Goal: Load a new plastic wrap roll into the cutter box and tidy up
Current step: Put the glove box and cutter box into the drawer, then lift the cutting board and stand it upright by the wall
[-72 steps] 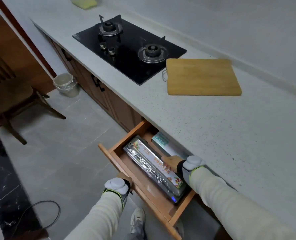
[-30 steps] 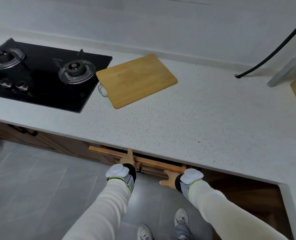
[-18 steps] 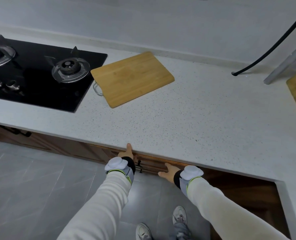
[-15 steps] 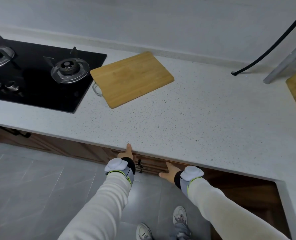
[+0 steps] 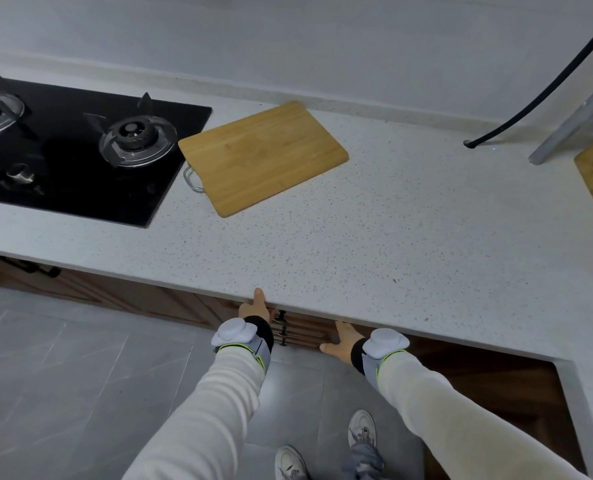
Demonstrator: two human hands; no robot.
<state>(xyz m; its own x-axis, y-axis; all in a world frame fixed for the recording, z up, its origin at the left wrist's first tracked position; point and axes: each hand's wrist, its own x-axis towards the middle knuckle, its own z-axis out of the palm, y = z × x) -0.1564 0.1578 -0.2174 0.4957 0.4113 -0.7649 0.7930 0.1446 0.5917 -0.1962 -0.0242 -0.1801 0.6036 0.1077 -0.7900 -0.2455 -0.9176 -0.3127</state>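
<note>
A moment ago the drawer stood pulled out with the cutter box lying inside it. Now the drawer (image 5: 305, 332) is pushed in under the countertop (image 5: 357, 244), so the box is shut inside and out of sight, and its printed label with it. The left hand (image 5: 255, 308) lies with straight fingers against the drawer front, left of the black handle (image 5: 281, 328). The right hand (image 5: 340, 339) lies flat on the other side of the handle, thumb spread out. Neither hand grasps anything. The fingertips go under the countertop's edge, so they probably press the wood, but I cannot see it. The view has turned too: the cutting board (image 5: 263, 155) and the stove (image 5: 80, 161) now lie at the upper left.
</note>
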